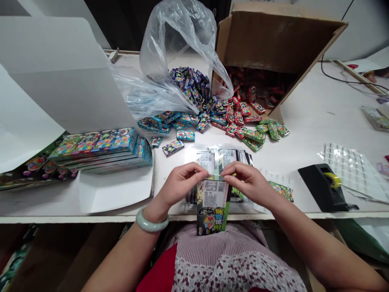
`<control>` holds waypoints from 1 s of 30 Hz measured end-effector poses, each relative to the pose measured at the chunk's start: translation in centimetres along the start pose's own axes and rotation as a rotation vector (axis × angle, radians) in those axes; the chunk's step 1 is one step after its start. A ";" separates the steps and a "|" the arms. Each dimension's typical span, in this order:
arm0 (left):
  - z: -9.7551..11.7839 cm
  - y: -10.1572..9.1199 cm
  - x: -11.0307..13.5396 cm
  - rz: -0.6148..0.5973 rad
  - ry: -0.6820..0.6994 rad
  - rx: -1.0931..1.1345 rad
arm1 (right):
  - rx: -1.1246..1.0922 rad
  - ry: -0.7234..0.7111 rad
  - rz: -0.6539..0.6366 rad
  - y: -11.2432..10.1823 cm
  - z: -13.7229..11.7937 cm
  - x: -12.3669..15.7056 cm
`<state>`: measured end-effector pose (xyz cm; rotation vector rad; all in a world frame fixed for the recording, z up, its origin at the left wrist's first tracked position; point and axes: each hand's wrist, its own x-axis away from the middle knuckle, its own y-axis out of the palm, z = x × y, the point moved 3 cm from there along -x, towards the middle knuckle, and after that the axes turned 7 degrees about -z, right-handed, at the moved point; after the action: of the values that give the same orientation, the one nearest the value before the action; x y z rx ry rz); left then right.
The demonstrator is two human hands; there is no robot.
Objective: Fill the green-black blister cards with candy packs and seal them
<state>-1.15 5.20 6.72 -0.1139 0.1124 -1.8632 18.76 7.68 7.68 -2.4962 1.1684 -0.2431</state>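
Observation:
My left hand [179,185] and my right hand [247,182] both pinch the top edge of a clear printed packet [212,207] that hangs upright over the table's front edge. Small printed packs show inside its lower half. Just behind my hands lies a stack of flat clear packets [223,157]. A jade bangle [151,224] sits on my left wrist.
Small packs lie in blue [170,121], purple [191,83], red [240,113] and green [264,133] heaps spilling from a plastic bag [179,44] and a tipped cardboard box [273,40]. Stacked filled packets [103,148] rest at left on white card. A black tape dispenser [326,187] stands at right.

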 end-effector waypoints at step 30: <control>-3.1 0.6 1.3 0.182 0.083 -0.118 | -0.047 -0.107 0.208 2.0 2.1 1.8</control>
<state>-1.43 3.81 3.59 -0.1041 0.2818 -1.6794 19.20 5.67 4.91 -2.3708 1.3893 -0.0259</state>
